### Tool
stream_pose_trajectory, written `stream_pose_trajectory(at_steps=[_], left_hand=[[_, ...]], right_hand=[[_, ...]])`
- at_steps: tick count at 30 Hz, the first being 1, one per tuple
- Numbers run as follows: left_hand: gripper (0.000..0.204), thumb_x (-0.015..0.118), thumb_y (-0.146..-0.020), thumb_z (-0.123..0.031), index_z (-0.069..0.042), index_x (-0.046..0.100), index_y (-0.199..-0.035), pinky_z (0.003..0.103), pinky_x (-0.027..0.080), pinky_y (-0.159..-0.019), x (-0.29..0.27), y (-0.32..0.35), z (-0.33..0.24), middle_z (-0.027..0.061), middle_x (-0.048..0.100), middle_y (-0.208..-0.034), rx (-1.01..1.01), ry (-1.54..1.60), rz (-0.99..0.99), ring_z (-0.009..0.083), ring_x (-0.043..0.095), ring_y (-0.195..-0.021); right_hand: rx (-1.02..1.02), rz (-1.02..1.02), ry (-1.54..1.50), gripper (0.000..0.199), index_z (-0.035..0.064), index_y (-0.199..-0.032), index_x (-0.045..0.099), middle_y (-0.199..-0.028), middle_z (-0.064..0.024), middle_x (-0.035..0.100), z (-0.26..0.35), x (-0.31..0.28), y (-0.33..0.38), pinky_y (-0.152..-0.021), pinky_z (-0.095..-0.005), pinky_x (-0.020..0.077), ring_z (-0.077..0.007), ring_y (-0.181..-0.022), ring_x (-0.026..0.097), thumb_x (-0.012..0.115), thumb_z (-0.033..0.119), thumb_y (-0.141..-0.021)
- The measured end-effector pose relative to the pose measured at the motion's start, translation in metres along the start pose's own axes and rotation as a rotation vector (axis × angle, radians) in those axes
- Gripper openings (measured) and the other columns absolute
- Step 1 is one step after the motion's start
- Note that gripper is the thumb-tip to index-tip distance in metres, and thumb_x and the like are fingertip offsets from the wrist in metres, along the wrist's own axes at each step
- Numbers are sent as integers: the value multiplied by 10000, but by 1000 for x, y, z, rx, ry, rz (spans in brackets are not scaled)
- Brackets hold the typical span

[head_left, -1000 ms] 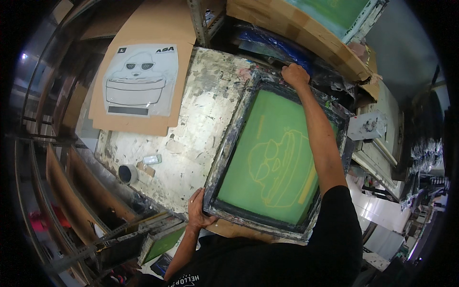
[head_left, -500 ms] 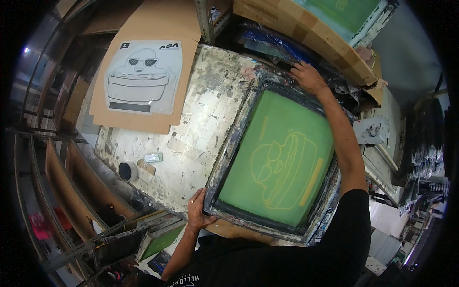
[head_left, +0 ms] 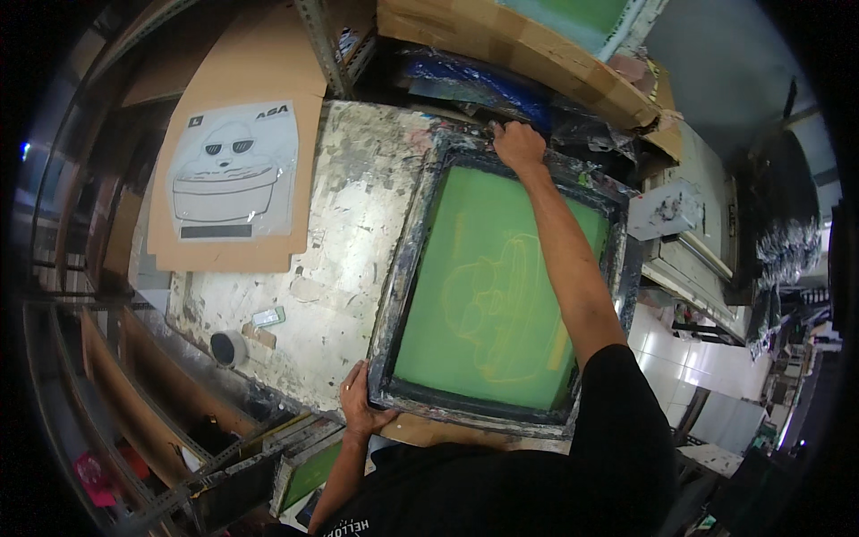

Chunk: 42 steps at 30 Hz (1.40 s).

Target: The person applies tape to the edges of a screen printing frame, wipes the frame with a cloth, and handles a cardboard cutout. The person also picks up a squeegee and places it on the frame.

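A screen-printing frame [head_left: 383,309] with dark, paint-stained sides lies on the worktable in front of me. Its green mesh [head_left: 483,206] carries a pale yellow line drawing, turned sideways, of a figure in sunglasses. My left hand [head_left: 361,400] grips the frame's near left corner, thumb along the near side. At the far side, my right hand [head_left: 519,145] is closed over the frame's edge, its fingertips partly hidden. My right forearm crosses above the mesh and covers part of the drawing.
Left of the frame, the stained pale worktable [head_left: 344,233] bears a cardboard sheet [head_left: 304,206] with a printed film [head_left: 237,170], a tape roll [head_left: 228,349] and a small pale block [head_left: 268,317]. A cardboard box [head_left: 528,54] stands beyond; wooden shelf dividers [head_left: 116,376] are at lower left.
My right hand has moved left along the frame's far side and closed over its edge; its forearm now crosses the mesh. My left hand stays at the corner. The whole view has shifted and turned slightly.
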<state>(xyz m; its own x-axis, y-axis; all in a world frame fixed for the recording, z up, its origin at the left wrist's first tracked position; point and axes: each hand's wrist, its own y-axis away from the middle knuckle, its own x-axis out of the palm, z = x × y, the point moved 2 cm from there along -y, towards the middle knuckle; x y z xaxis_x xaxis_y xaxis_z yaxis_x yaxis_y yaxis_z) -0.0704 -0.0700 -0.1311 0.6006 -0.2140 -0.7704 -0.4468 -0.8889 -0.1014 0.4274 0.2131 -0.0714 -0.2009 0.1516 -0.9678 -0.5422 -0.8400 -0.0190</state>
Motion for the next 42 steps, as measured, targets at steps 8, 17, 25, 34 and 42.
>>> stream_pose_trajectory(at_steps=[8, 17, 25, 34, 42], left_hand=[[1080, 844, -451, -375, 11, 469, -1387, 490, 378, -1035, 3, 5, 3, 220, 558, -1332, -18, -20, -11, 382, 517, -1240], [1097, 816, -555, -534, 64, 438, -1394, 505, 374, -1029, 2, 7, 7, 269, 539, -1330, 14, -62, 22, 421, 506, -1232], [1094, 825, -508, -489, 38, 453, -1392, 490, 372, -1022, 1, 9, 5, 247, 555, -1330, -37, -79, 5, 395, 517, -1240], [1101, 840, -496, -491, 22, 464, -1395, 475, 380, -1007, 1, 1, 0, 228, 575, -1321, -13, -66, 20, 377, 529, -1237], [1135, 819, -483, -464, 48, 420, -1415, 500, 362, -1034, 4, 7, 6, 257, 535, -1350, -25, -76, 49, 407, 507, -1249]], right_hand=[[176, -506, 103, 475, 64, -1199, 649, -1122, -248, 662, -138, -61, 38, -956, -503, 459, -407, -1093, 619, 553, 448, -937], [181, -176, -242, 487, 39, -1276, 602, -1181, -242, 652, -196, -82, 32, -970, -500, 446, -429, -1142, 591, 576, 383, -934], [-39, 85, 54, 413, 18, -1142, 658, -1066, -215, 690, -147, -98, 24, -901, -467, 509, -391, -1064, 634, 672, 328, -868], [182, 9, 76, 329, -41, -1040, 659, -1009, -236, 693, -205, -32, -12, -846, -476, 532, -387, -953, 667, 619, 236, -868], [-186, 232, -48, 310, -47, -946, 686, -930, -232, 676, -178, -97, 11, -819, -474, 518, -385, -852, 648, 599, 249, -917]])
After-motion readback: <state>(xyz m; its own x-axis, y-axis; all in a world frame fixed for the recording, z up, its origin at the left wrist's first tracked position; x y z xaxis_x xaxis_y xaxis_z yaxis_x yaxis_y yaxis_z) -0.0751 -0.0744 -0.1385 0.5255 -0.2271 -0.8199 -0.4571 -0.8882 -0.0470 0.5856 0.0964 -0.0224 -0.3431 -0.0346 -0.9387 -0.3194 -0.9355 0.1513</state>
